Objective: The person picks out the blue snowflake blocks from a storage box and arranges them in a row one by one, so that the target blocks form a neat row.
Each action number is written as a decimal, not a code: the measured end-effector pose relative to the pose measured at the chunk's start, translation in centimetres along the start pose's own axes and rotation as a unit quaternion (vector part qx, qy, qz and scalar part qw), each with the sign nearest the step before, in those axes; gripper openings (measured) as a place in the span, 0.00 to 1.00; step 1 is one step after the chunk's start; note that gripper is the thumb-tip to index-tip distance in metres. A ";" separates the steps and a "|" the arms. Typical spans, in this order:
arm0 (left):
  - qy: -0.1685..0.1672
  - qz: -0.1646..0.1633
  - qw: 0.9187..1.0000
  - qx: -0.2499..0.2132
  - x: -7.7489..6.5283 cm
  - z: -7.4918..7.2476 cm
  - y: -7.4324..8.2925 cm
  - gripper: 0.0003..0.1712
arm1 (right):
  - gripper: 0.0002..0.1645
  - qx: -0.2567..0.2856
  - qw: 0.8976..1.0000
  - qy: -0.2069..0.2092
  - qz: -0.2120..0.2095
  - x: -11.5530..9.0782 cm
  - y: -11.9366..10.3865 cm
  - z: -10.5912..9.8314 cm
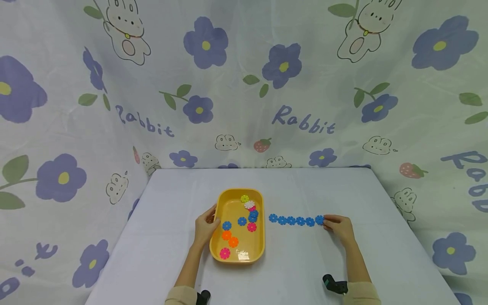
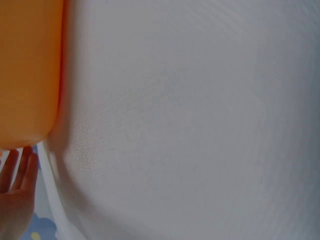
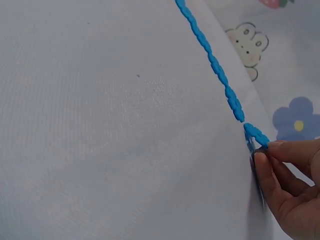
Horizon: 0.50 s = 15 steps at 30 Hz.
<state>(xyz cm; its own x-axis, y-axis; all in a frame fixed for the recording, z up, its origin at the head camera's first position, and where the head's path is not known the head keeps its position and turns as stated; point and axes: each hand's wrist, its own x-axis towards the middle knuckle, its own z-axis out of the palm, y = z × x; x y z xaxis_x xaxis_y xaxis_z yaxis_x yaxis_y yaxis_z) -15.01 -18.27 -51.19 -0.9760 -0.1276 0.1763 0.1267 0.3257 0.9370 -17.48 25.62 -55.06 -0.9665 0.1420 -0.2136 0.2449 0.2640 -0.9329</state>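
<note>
My left hand point(image 1: 206, 226) grips the left side of a yellow plastic tray point(image 1: 260, 250), thumb over the rim. In the left wrist view the fingers point(image 2: 30, 170) reach the tray's orange-looking wall point(image 2: 30, 75). Several flower-shaped plastic discs lie in the tray: blue point(image 1: 242, 221), pink point(image 1: 225, 253), orange point(image 1: 233, 242), white and yellow-green. To its right, a row of blue flower discs point(image 1: 291, 220) runs across the table. My right hand point(image 1: 340, 228) pinches the blue flower disc point(image 3: 256, 134) at the row's right end between thumb and fingertips; it is slightly raised at the held edge.
A white cloth covers the table point(image 1: 297, 262). Behind and beside it hangs a curtain point(image 1: 244, 93) printed with rabbits and purple flowers. Dark wrist devices point(image 1: 335, 284) sit by both sleeves.
</note>
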 end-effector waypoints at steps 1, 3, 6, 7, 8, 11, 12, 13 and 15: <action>0.000 -0.001 1.000 0.000 0.0 0.0 0.0 0.28 | 0.22 0.000 1.000 -0.002 -0.002 0.0 0.0 0.0; 0.000 -0.002 1.000 0.001 0.0 0.0 0.1 0.28 | 0.21 0.001 1.000 -0.003 -0.004 0.0 0.0 0.0; -0.002 -0.003 1.000 -0.001 0.0 0.0 0.1 0.28 | 0.21 0.000 1.000 -0.004 -0.008 0.0 0.0 0.0; -0.002 -0.003 1.000 -0.001 0.0 0.0 0.1 0.28 | 0.21 0.000 1.000 -0.005 -0.010 0.0 0.0 0.0; -0.003 -0.003 1.000 -0.002 0.0 0.0 0.1 0.28 | 0.21 -0.001 1.000 -0.005 -0.010 0.0 0.0 0.0; -0.003 -0.001 1.000 -0.003 0.0 0.0 0.1 0.28 | 0.20 -0.004 1.000 -0.005 -0.013 0.0 0.0 0.0; -0.004 -0.001 1.000 -0.004 0.0 0.0 0.1 0.28 | 0.20 -0.004 1.000 -0.004 -0.014 0.0 0.0 0.0; -0.003 0.000 1.000 -0.004 0.0 0.0 0.2 0.28 | 0.20 -0.004 1.000 -0.004 -0.015 -0.1 0.0 0.0; -0.002 0.004 1.000 -0.003 0.0 0.0 0.2 0.27 | 0.20 -0.005 1.000 -0.002 -0.015 -0.1 -0.1 0.0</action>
<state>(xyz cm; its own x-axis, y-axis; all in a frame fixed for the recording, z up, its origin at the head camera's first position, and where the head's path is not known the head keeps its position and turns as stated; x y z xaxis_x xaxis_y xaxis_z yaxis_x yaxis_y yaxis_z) -15.02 -18.21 -51.01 -0.9758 -0.1209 0.1821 0.1351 0.3214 0.9373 -17.41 25.56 -54.99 -0.9740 0.1290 -0.1862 0.2158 0.2780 -0.9361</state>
